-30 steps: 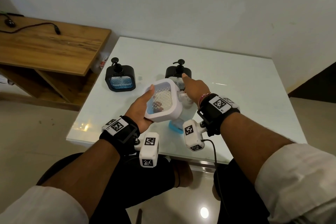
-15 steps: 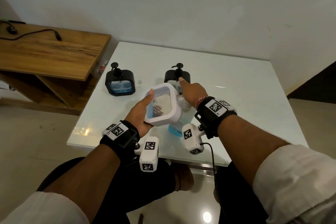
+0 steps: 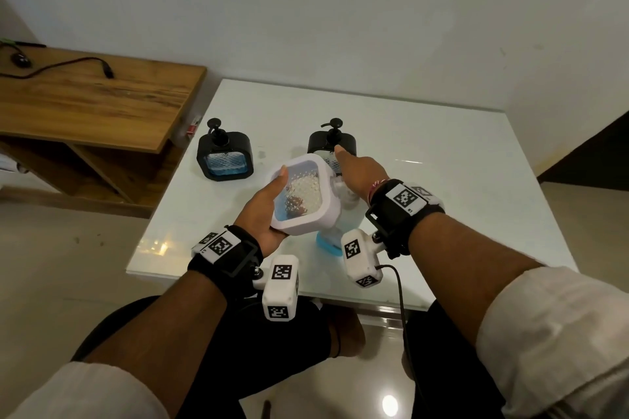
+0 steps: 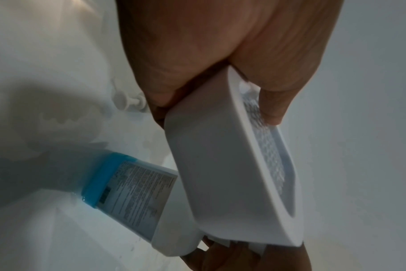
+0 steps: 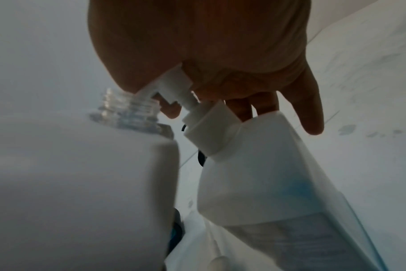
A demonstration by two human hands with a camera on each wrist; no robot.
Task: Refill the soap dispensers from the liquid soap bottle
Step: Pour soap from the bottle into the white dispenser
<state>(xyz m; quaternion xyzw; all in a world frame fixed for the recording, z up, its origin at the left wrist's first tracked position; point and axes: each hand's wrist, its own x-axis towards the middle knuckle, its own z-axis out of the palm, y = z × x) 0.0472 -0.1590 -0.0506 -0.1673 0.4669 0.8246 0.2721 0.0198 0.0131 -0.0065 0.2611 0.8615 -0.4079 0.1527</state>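
Hands [image 3: 265, 211] grip square white dispenser [image 3: 303, 194] (dimpled window).

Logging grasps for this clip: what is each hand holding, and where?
Left hand grips the white dispenser by its body; right hand holds its pump head.

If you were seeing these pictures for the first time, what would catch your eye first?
The white soap dispenser, tilted and held above the table's near edge by the left hand, while the right hand grips its white pump. Behind stand two black dispensers, and the blue-based soap bottle stands beneath the hands.
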